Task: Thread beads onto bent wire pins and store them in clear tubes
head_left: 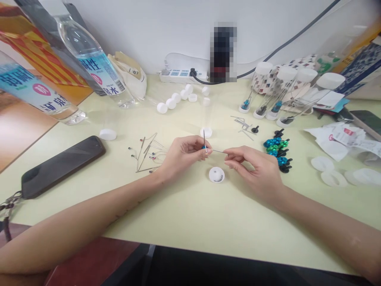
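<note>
My left hand (190, 153) pinches a small part with a blue piece (204, 147) and a thin metal pin standing up from it. My right hand (253, 165) grips a thin dark metal rod (218, 151), its far end meeting the part at my left fingertips. Just below the hands sits a white cap (216, 174) with tiny dark pieces in it. Loose metal pins (145, 153) with small coloured ends lie left of my left hand. Right of my right hand is a cluster of blue, green and black knob-like parts (276, 149).
Bent metal rods (244, 126) lie behind my right hand. Clear tubes with white caps (287, 73) stand at the back right. White caps (175, 98) line the back near a power strip (181, 75). Water bottles (92, 59) and a phone (62, 167) are at left, paper wrappers (336, 141) at right.
</note>
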Available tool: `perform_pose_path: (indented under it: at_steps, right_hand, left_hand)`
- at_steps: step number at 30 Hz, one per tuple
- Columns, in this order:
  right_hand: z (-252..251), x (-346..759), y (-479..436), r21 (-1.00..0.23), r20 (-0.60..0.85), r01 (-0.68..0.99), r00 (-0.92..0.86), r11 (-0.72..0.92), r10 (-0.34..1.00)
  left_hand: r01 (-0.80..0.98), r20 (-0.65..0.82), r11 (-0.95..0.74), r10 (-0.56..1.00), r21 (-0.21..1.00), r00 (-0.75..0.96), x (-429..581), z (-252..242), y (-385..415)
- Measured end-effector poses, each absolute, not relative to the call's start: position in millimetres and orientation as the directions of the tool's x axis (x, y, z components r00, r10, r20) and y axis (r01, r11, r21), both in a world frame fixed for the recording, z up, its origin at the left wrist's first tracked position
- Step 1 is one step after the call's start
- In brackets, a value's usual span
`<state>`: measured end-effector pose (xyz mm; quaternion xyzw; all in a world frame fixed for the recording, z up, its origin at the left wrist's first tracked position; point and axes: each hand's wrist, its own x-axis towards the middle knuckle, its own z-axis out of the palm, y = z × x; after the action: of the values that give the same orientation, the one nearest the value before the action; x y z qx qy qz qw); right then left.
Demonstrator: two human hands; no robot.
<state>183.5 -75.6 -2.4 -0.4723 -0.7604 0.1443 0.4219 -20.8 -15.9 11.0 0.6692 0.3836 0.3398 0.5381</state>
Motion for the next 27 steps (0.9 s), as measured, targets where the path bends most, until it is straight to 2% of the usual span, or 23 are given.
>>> perform_pose_path:
  at_steps: [3,6,13,19,21,25,27]
  right_hand:
    - [-2.7,183.7,-75.4,-0.575,0.559,0.616,-0.186,0.539,0.808]
    - [-2.7,184.7,-75.3,-0.586,0.558,0.602,-0.186,0.543,0.809]
    - [-0.3,186.1,-76.6,-0.683,0.431,0.563,-0.203,0.465,0.879]
    - [-1.9,186.9,-76.9,-0.7,0.34,0.578,-0.247,0.42,0.907]
    - [-4.4,186.9,-76.3,-0.653,0.386,0.614,-0.233,0.443,0.892]
    - [-7.7,188.6,-71.9,-0.431,0.617,0.703,-0.228,0.566,0.753]
    - [-7.0,190.0,-69.4,-0.349,0.667,0.737,-0.237,0.578,0.706]
  left_hand:
    - [0.159,0.04,-0.134,0.872,0.978,0.487,-19.4,10.0,-18.0]
    - [0.17,0.041,-0.144,0.866,0.975,0.498,-18.2,8.3,-20.2]
    - [0.178,0.063,-0.174,0.863,0.968,0.502,-17.3,7.2,-23.0]
    - [0.158,0.069,-0.172,0.858,0.972,0.509,-17.0,7.1,-23.6]
    - [0.156,0.047,-0.146,0.859,0.977,0.51,-17.4,6.6,-22.7]
    - [0.149,-0.004,-0.082,0.864,0.985,0.503,-17.4,8.9,-20.8]
    - [0.146,-0.026,-0.053,0.87,0.988,0.493,-16.7,11.6,-20.6]
